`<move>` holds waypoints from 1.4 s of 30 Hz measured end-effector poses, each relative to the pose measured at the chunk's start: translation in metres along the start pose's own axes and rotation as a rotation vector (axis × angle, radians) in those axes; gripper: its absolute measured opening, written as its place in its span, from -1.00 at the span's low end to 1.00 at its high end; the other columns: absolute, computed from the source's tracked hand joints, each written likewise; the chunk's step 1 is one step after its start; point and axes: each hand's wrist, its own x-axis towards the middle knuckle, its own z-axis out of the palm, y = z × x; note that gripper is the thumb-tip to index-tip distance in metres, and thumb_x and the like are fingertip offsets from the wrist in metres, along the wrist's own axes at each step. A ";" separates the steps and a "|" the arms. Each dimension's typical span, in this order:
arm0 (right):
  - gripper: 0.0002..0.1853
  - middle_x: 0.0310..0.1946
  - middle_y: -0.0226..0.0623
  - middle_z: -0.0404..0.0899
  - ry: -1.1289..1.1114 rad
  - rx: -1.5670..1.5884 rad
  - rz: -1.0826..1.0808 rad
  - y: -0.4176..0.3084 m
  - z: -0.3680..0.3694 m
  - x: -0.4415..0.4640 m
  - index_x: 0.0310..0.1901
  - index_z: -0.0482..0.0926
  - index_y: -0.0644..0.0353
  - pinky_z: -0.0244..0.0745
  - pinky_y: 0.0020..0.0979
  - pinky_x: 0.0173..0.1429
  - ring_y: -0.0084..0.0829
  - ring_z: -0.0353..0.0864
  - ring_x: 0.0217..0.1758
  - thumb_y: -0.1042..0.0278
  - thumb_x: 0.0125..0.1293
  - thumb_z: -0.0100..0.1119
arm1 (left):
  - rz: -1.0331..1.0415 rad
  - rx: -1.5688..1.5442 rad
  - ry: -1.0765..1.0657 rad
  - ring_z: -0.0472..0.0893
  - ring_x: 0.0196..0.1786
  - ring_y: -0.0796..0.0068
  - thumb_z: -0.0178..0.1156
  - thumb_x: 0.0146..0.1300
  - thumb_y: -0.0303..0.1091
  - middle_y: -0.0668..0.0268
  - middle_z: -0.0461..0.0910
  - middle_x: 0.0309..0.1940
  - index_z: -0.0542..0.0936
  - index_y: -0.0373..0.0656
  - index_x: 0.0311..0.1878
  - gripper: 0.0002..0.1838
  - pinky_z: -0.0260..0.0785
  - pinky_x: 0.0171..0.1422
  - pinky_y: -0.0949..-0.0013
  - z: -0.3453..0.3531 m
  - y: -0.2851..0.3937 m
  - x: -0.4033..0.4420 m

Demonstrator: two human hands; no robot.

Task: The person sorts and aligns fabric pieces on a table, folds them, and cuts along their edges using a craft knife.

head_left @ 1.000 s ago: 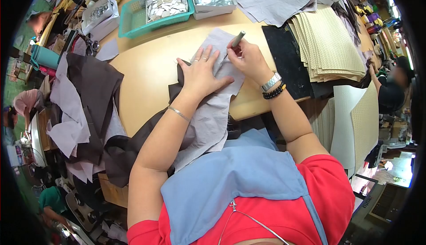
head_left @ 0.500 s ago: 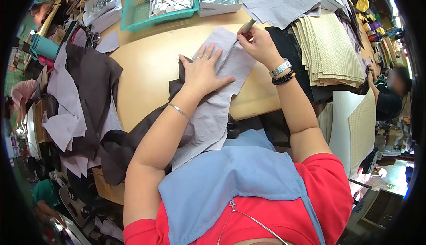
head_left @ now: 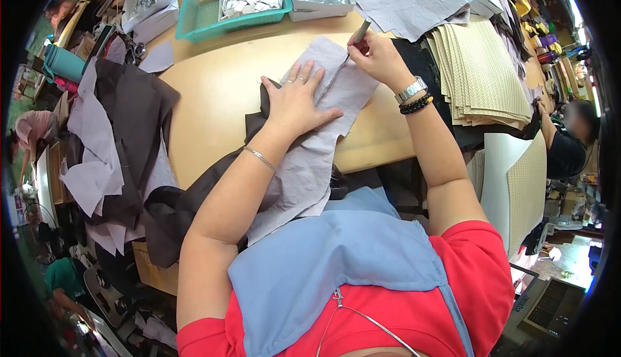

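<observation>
My left hand (head_left: 296,103) lies flat with fingers spread on a pale grey, slightly creased sheet of cloth or thin leather (head_left: 352,95). A dark brown piece (head_left: 256,125) shows beside and under that hand, trailing down toward the lower left. In my right hand (head_left: 383,64) a grey-green pen (head_left: 363,30) is pinched and tilted. Its lower end is at the far right part of the pale sheet, where my fingers partly hide the tip. A long edge or fold runs down the sheet between my two hands.
Behind stand a teal basket (head_left: 182,27) of small white pieces and a white box (head_left: 321,14) of clear-wrapped items. Stacked cream textured sheets (head_left: 482,75) lie right, dark and grey material (head_left: 132,124) left. A person (head_left: 569,140) is at the far right.
My right hand and the pen have moved slightly to the right. The pale sheet's right edge has shifted a little outward. My left hand stays nearly in place.
</observation>
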 end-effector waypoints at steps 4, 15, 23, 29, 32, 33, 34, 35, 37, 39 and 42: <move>-0.81 -0.41 -0.16 0.70 -0.013 -0.049 0.027 0.003 -0.008 0.005 -0.19 0.60 0.33 0.60 -0.38 -0.18 -0.35 0.72 -0.35 0.36 0.27 0.23 | -0.005 0.006 -0.015 0.12 0.58 0.28 0.23 -0.07 0.52 0.35 0.13 0.56 0.33 0.12 0.47 0.06 -0.20 0.35 -0.67 -0.002 0.001 0.000; -0.80 -0.40 -0.12 0.70 0.011 -0.119 0.026 0.007 -0.012 0.009 -0.20 0.59 0.36 0.61 -0.36 -0.16 -0.31 0.73 -0.34 0.37 0.28 0.21 | -0.008 -0.001 -0.032 0.11 0.58 0.27 0.23 -0.07 0.52 0.35 0.12 0.56 0.33 0.12 0.47 0.06 -0.22 0.35 -0.68 -0.004 0.002 0.000; -0.81 -0.43 -0.07 0.69 0.056 -0.048 0.043 0.013 -0.010 0.009 -0.23 0.57 0.38 0.61 -0.33 -0.16 -0.23 0.73 -0.34 0.40 0.26 0.20 | -0.012 -0.030 -0.021 0.10 0.59 0.22 0.24 -0.07 0.51 0.29 0.11 0.56 0.33 0.09 0.47 0.07 -0.29 0.37 -0.68 -0.003 0.002 0.000; -0.84 -0.51 -0.02 0.63 0.176 -0.217 -0.073 0.026 -0.001 0.011 -0.29 0.54 0.38 0.57 -0.28 -0.27 -0.12 0.68 -0.42 0.42 0.25 0.20 | -0.017 -0.013 -0.061 0.07 0.60 0.21 0.27 -0.05 0.47 0.24 0.12 0.56 0.31 0.06 0.48 0.07 -0.29 0.40 -0.65 -0.012 0.007 -0.001; -0.83 -0.46 0.04 0.61 0.179 -0.198 -0.067 0.022 -0.001 0.011 -0.32 0.53 0.32 0.54 -0.11 -0.21 0.04 0.64 -0.35 0.36 0.23 0.19 | -0.013 -0.024 -0.058 0.06 0.60 0.23 0.26 -0.05 0.49 0.24 0.10 0.57 0.30 0.07 0.49 0.08 -0.32 0.40 -0.65 -0.009 0.006 0.000; -0.84 -0.46 0.02 0.60 0.177 -0.209 -0.070 0.022 -0.003 0.011 -0.31 0.54 0.31 0.54 -0.11 -0.21 0.04 0.64 -0.35 0.37 0.24 0.18 | -0.009 -0.023 -0.059 0.05 0.61 0.23 0.26 -0.05 0.49 0.24 0.10 0.57 0.30 0.07 0.49 0.08 -0.33 0.39 -0.65 -0.008 0.006 -0.001; -0.84 -0.48 0.01 0.60 0.199 -0.217 -0.103 0.022 -0.003 0.012 -0.30 0.53 0.32 0.54 -0.14 -0.24 0.02 0.64 -0.37 0.38 0.25 0.18 | -0.009 -0.024 -0.060 0.05 0.61 0.23 0.26 -0.05 0.49 0.24 0.10 0.57 0.30 0.07 0.49 0.08 -0.34 0.39 -0.65 -0.007 0.006 -0.001; -0.84 -0.49 0.01 0.60 0.219 -0.226 -0.137 0.022 -0.002 0.012 -0.29 0.52 0.33 0.54 -0.17 -0.27 0.00 0.64 -0.39 0.39 0.25 0.19 | -0.011 -0.027 -0.059 0.05 0.61 0.23 0.26 -0.05 0.49 0.24 0.09 0.57 0.30 0.07 0.49 0.08 -0.34 0.39 -0.65 -0.007 0.005 0.000; -0.85 -0.50 0.01 0.60 0.236 -0.288 -0.163 0.023 -0.005 0.014 -0.27 0.52 0.34 0.53 -0.18 -0.30 -0.01 0.64 -0.40 0.41 0.27 0.18 | -0.012 -0.025 -0.060 0.05 0.61 0.23 0.27 -0.05 0.49 0.24 0.10 0.57 0.30 0.06 0.49 0.08 -0.35 0.39 -0.65 -0.007 0.006 0.000; -0.86 -0.49 0.03 0.60 0.229 -0.391 -0.144 0.027 -0.012 0.019 -0.26 0.52 0.32 0.52 -0.16 -0.29 0.01 0.64 -0.39 0.42 0.27 0.16 | -0.017 -0.031 -0.062 0.04 0.61 0.22 0.27 -0.05 0.49 0.23 0.10 0.57 0.31 0.06 0.49 0.08 -0.35 0.39 -0.65 -0.006 0.006 -0.001; -0.86 -0.47 0.01 0.59 0.325 -0.373 -0.147 0.047 -0.041 0.024 -0.18 0.52 0.26 0.49 -0.08 -0.28 0.04 0.62 -0.37 0.41 0.28 0.14 | -0.016 -0.035 -0.058 0.04 0.61 0.22 0.26 -0.06 0.50 0.25 0.10 0.57 0.31 0.07 0.48 0.08 -0.35 0.39 -0.65 -0.006 0.004 -0.001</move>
